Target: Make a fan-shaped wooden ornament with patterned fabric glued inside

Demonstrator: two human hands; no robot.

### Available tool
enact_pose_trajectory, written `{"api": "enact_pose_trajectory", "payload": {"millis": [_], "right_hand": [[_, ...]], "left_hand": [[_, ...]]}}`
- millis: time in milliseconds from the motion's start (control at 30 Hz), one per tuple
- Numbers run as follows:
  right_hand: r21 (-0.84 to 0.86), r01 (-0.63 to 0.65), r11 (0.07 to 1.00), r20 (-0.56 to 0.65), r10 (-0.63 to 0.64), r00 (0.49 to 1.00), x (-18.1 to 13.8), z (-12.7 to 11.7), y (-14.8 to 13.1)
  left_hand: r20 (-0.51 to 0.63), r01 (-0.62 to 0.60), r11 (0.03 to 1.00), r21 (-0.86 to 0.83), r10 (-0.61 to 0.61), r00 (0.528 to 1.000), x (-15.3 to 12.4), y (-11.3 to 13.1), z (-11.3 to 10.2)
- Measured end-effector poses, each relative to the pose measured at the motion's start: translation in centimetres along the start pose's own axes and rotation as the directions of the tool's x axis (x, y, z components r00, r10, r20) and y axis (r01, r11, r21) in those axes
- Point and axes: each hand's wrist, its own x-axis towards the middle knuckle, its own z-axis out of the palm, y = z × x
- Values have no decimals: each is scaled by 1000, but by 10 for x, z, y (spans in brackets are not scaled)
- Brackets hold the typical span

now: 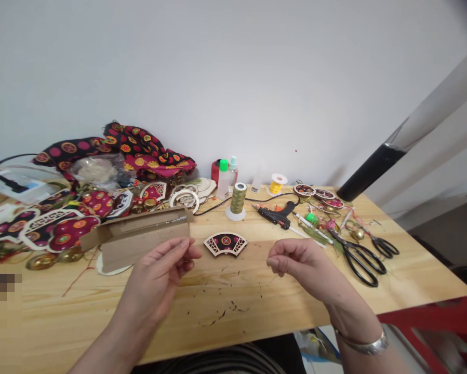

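Observation:
My left hand and my right hand hover over the wooden table, both with fingertips pinched together. Whatever they hold is too thin to make out, perhaps a thread. Between them, slightly farther back, lies a fan-shaped wooden ornament covered in red patterned fabric. A piece of brown cardboard lies just behind my left hand. My right wrist wears a silver bracelet.
A black glue gun, a spool of gold thread, a yellow spool, glue bottles and black scissors lie right of centre. Red patterned fabric and several fabric-covered ornaments crowd the left. Thread scraps litter the front.

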Motion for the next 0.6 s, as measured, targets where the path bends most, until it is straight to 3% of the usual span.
{"api": "enact_pose_trajectory", "payload": {"millis": [133, 233, 333, 400, 433, 500, 533, 600], "right_hand": [[63, -9, 998, -30, 11, 999, 1, 1, -3], [106, -9, 994, -43, 14, 999, 1, 1, -6], [103, 59, 993, -66, -52, 996, 1, 1, -13], [85, 121, 989, -78, -115, 990, 2, 1, -20], [71, 147, 987, -92, -141, 986, 3, 1, -23], [25, 177, 984, -120, -172, 978, 5, 4, -30], [-3, 182, 983, -132, -181, 975, 7, 5, -32], [-50, 192, 980, -142, -198, 970, 10, 9, -37]], "left_hand": [[9, -3, 997, 80, 2, 1000, -2, -3, -1], [95, -24, 955, 294, -5, 995, -3, -1, -2], [215, -114, 811, 573, -15, 977, -4, 3, -2], [219, -250, 679, 690, 134, 967, -6, 6, -1], [218, -343, 609, 715, 271, 937, -7, 8, 0], [257, -536, 463, 705, 538, 803, -11, 11, 3], [304, -620, 400, 676, 615, 728, -13, 13, 6], [413, -727, 337, 598, 648, 640, -17, 17, 12]]}}
